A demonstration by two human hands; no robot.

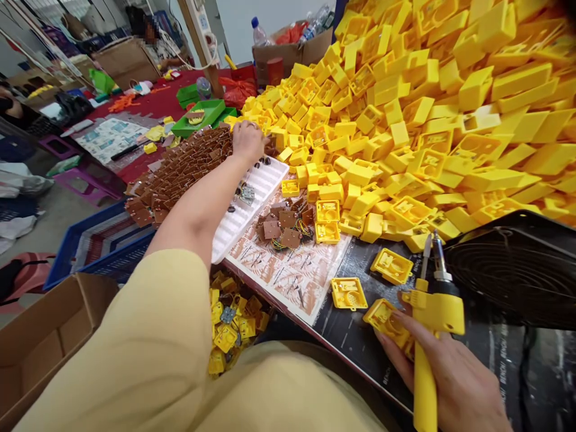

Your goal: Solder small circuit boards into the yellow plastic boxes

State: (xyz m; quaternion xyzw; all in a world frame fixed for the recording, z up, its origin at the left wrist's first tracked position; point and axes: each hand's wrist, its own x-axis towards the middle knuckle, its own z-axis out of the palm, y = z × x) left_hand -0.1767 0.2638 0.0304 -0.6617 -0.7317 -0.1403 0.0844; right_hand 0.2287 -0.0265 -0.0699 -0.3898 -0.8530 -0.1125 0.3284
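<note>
My right hand (454, 372) is wrapped round a yellow soldering gun (425, 360), its metal tip pointing away from me. The thumb and fingers of the same hand also touch a yellow plastic casing (382, 318) at the bench edge. Two more open casings, one (348, 294) to the left and one (391, 266) behind, lie on the black bench. My left arm stretches far forward. My left hand (248, 141) is curled at the far end of a white ridged tray (270, 180), between brown circuit boards (193, 156) and yellow casings; its fingertips are hidden.
A tall heap of yellow casings (396, 120) covers the back and right. Wired circuit boards (288, 225) lie mid-bench. A black fan-like grille (517, 264) stands at right. Below are casings, a cardboard box (49, 348) and a blue crate (72, 252). Another person (157, 45) sits beyond.
</note>
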